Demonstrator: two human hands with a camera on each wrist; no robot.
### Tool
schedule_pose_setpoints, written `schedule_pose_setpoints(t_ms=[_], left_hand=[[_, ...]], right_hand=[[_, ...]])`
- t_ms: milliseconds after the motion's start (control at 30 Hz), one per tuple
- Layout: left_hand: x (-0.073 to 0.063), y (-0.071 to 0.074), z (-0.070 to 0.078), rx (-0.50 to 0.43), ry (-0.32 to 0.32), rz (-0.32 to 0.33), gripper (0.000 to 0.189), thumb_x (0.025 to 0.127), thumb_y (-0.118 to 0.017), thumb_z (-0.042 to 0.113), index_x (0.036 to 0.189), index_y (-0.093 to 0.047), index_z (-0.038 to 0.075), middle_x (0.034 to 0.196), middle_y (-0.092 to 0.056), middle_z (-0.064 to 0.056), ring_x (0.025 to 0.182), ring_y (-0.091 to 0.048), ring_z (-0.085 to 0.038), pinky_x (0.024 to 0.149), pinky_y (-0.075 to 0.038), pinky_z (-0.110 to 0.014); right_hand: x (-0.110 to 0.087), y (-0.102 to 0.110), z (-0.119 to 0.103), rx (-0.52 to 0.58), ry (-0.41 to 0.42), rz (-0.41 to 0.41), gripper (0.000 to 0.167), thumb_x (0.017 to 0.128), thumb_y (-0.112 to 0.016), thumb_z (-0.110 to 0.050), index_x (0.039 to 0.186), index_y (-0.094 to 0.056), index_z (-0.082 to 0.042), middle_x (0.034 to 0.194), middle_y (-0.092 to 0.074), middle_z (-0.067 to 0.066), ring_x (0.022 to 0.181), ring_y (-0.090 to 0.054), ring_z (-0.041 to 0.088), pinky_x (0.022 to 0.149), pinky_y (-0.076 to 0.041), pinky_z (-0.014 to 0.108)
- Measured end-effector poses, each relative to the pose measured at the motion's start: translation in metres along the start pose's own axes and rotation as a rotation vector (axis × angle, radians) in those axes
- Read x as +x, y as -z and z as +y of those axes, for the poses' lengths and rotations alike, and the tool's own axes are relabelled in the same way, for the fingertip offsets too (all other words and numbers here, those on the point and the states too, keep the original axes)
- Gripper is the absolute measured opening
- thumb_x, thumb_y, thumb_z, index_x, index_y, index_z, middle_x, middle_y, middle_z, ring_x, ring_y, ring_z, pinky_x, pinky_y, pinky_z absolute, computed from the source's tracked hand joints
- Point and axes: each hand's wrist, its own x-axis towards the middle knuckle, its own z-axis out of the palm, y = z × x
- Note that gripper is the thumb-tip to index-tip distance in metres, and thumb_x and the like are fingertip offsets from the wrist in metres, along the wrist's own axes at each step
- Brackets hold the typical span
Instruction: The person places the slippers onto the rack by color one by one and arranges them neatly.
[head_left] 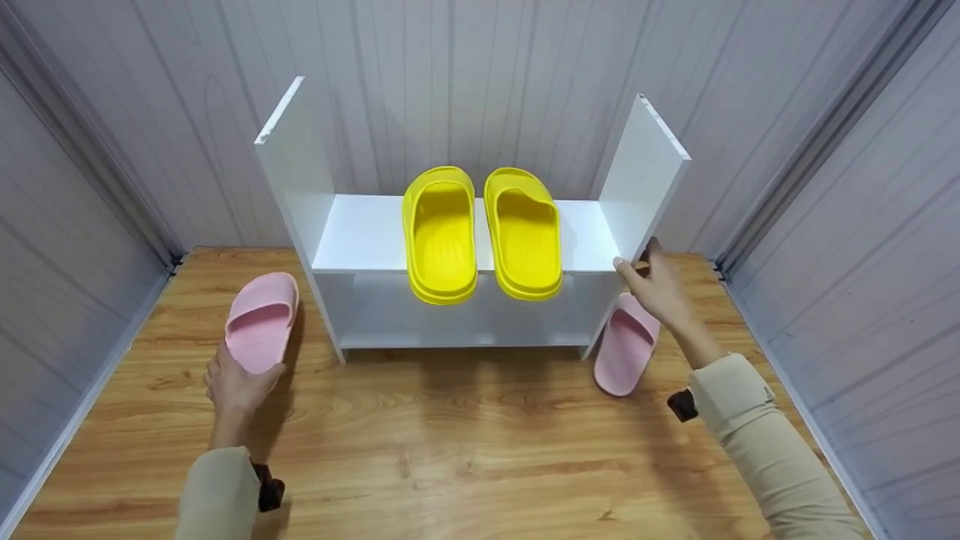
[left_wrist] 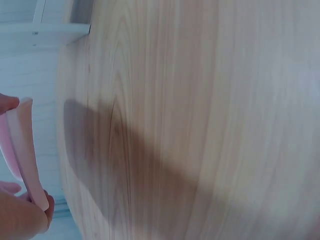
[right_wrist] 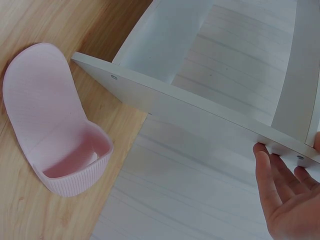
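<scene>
My left hand (head_left: 241, 386) grips a pink slipper (head_left: 259, 330) by its heel end, thumb on one side and fingers on the other. Seen edge-on in the left wrist view, the slipper (left_wrist: 27, 150) is raised over the floor, its shadow falling below. A white shelf rack (head_left: 461, 330) stands against the back wall, carrying a pair of yellow clogs (head_left: 444, 247) on its upper board. My right hand (head_left: 660, 289) holds the rack's right side panel, thumb at the front edge and fingers along the outer face. Below it, another pink slipper (right_wrist: 50, 100) lies on the floor beside the rack.
Wood-look flooring (head_left: 450, 450) extends in front of the rack. Grey panelled walls close in behind, on the left (head_left: 67, 247) and on the right (head_left: 862, 262). The rack's side panels (head_left: 289, 172) rise well above the clogs.
</scene>
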Motion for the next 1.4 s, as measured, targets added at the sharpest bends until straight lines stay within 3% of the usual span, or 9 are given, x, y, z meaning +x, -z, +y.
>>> schedule_pose_setpoints(t_ms=[367, 633, 900, 1200, 1300, 1400], left_hand=[[-0.001, 0.031, -0.016, 0.123, -0.184, -0.066, 0.091, 0.068, -0.069, 0.020, 0.130, -0.013, -0.015, 0.120, -0.025, -0.039, 0.110, -0.021, -0.053, 0.088, -0.018, -0.060], [0.001, 0.058, -0.017, 0.178, -0.275, -0.228, 0.088, 0.073, -0.065, 0.023, 0.126, -0.011, -0.023, 0.116, -0.023, -0.044, 0.105, -0.023, -0.055, 0.085, -0.021, -0.062], [-0.004, 0.082, -0.014, 0.119, -0.225, -0.457, 0.085, 0.079, -0.061, 0.019, 0.126, -0.005, -0.024, 0.122, -0.014, -0.047, 0.110, -0.019, -0.055, 0.090, -0.020, -0.061], [-0.009, 0.101, -0.011, 0.069, -0.222, -0.650, 0.080, 0.077, -0.057, 0.011, 0.125, -0.004, -0.025, 0.125, -0.014, -0.046, 0.114, -0.021, -0.052, 0.092, -0.024, -0.054], [-0.009, 0.107, -0.009, 0.036, -0.215, -0.730, 0.079, 0.077, -0.054, 0.010, 0.125, -0.002, -0.025, 0.127, -0.011, -0.045, 0.117, -0.019, -0.051, 0.092, -0.032, -0.036], [-0.009, 0.113, -0.006, 0.024, -0.222, -0.795, 0.077, 0.078, -0.053, 0.012, 0.125, -0.004, -0.025, 0.127, -0.013, -0.045, 0.116, -0.020, -0.051, 0.082, -0.036, -0.018]], right_hand=[[0.000, 0.000, 0.000, -0.056, -0.004, 0.008, 0.052, 0.088, -0.052, -0.026, 0.123, -0.032, 0.007, 0.102, -0.053, 0.027, 0.083, -0.056, 0.032, 0.063, -0.049, 0.036], [0.000, 0.001, -0.001, -0.039, -0.014, 0.000, 0.055, 0.089, -0.052, -0.026, 0.127, -0.029, 0.006, 0.106, -0.051, 0.029, 0.084, -0.056, 0.033, 0.063, -0.050, 0.036], [-0.002, 0.001, -0.003, -0.028, -0.029, -0.008, 0.057, 0.089, -0.051, -0.026, 0.130, -0.026, 0.005, 0.110, -0.049, 0.029, 0.088, -0.055, 0.034, 0.065, -0.049, 0.039], [-0.002, 0.001, -0.001, 0.007, 0.018, 0.002, 0.053, 0.088, -0.052, -0.021, 0.127, -0.028, 0.006, 0.114, -0.047, 0.029, 0.093, -0.053, 0.035, 0.068, -0.049, 0.041], [-0.001, 0.001, -0.001, 0.010, 0.037, 0.002, 0.053, 0.088, -0.052, -0.019, 0.127, -0.028, 0.008, 0.117, -0.045, 0.029, 0.096, -0.050, 0.036, 0.072, -0.048, 0.043], [-0.001, 0.001, -0.001, 0.002, 0.030, -0.002, 0.054, 0.089, -0.052, -0.020, 0.129, -0.027, 0.007, 0.119, -0.043, 0.029, 0.099, -0.049, 0.036, 0.074, -0.047, 0.043]])
